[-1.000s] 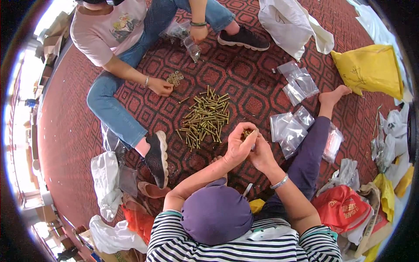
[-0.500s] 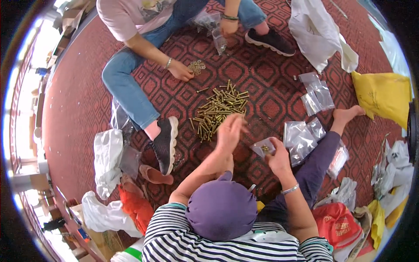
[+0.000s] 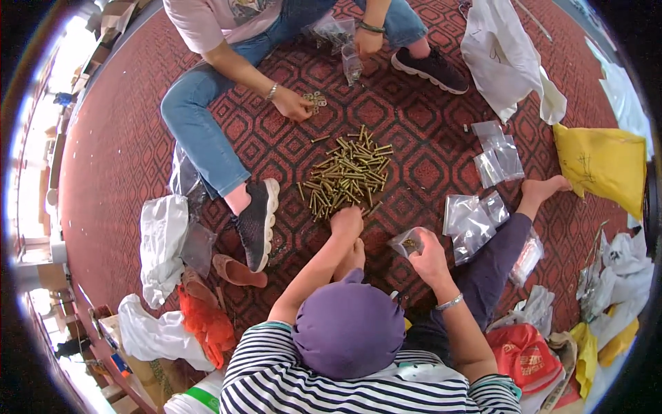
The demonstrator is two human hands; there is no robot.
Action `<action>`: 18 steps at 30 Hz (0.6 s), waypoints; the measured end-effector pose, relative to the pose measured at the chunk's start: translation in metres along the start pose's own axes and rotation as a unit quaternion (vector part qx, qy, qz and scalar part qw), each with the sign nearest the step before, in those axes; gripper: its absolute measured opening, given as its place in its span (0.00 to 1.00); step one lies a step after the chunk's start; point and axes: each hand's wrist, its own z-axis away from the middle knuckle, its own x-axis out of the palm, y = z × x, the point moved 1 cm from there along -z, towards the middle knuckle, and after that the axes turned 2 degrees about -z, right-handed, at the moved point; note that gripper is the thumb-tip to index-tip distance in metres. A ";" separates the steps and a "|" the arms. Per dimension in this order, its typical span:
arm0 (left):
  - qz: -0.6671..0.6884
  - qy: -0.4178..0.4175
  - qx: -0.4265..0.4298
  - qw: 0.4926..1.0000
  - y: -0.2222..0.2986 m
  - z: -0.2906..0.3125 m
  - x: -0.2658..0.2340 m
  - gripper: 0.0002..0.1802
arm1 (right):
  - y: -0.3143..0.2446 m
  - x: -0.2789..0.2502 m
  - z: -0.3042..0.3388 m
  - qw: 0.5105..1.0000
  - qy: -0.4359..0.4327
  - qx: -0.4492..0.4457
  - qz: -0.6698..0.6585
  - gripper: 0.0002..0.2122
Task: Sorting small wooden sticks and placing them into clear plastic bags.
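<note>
A heap of brass-coloured screws (image 3: 350,169) lies on the patterned red carpet in front of me. My left hand (image 3: 347,221) is at the heap's near edge, its fingers curled down and largely hidden. Loose screws lie beside its fingertips. My right hand (image 3: 429,257), further right, pinches a small clear plastic bag (image 3: 401,243) by its edge, with a few brass-coloured pieces inside. Across from me, another person's hand (image 3: 292,103) touches a small pile of flat metal washers (image 3: 317,102). That person's other hand (image 3: 368,43) is beside a clear bag (image 3: 352,65) with small parts.
Flat clear bags (image 3: 469,224) lie beside my right leg, more clear bags (image 3: 498,155) beyond. A yellow sack (image 3: 600,165) and a white sack (image 3: 496,62) are at the right. Left are a white bag (image 3: 164,241), a slipper (image 3: 238,270) and a red bag (image 3: 205,324).
My left hand has come down and back to the heap's near edge, its fingers now curled. My right hand and its bag have shifted slightly left and nearer. The other person's hand at the washers moved slightly.
</note>
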 end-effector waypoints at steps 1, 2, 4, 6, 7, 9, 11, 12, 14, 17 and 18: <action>-0.003 -0.018 0.010 1.000 -0.004 0.001 0.001 0.15 | 0.001 0.002 0.000 1.000 -0.004 -0.001 0.002 0.21; -0.008 -0.037 0.020 0.999 -0.007 0.003 0.001 0.14 | 0.001 0.003 -0.001 1.000 -0.007 -0.002 0.004 0.21; -0.014 -0.057 0.036 0.998 -0.009 0.008 -0.004 0.14 | 0.000 0.005 -0.001 1.000 -0.007 0.001 0.006 0.21; 0.264 -0.056 0.039 0.962 0.008 0.031 -0.040 0.09 | -0.009 0.002 -0.006 1.000 -0.018 0.005 0.001 0.21; 0.397 -0.057 0.036 0.915 0.017 0.043 -0.058 0.07 | -0.012 0.001 -0.007 1.000 -0.024 0.008 0.000 0.21; 0.605 -0.049 0.044 0.794 0.032 0.066 -0.075 0.06 | -0.014 0.000 -0.006 0.999 -0.035 0.004 -0.002 0.21; 0.680 -0.044 0.060 0.730 0.051 0.075 -0.078 0.08 | -0.012 0.000 -0.006 0.998 -0.033 -0.020 -0.043 0.21; 0.570 0.015 0.214 0.793 0.057 0.076 -0.082 0.09 | -0.010 0.001 -0.005 0.997 -0.033 -0.033 -0.065 0.21; 0.420 0.032 0.347 0.838 0.060 0.080 -0.093 0.10 | -0.010 0.001 -0.005 0.994 -0.034 -0.048 -0.088 0.21; 0.445 0.038 0.259 0.856 0.045 0.072 -0.087 0.11 | -0.013 -0.008 -0.002 0.999 -0.006 -0.021 -0.035 0.21; 0.484 0.083 0.182 0.852 0.035 0.064 -0.078 0.12 | -0.012 -0.010 -0.002 1.000 0.004 -0.012 -0.017 0.21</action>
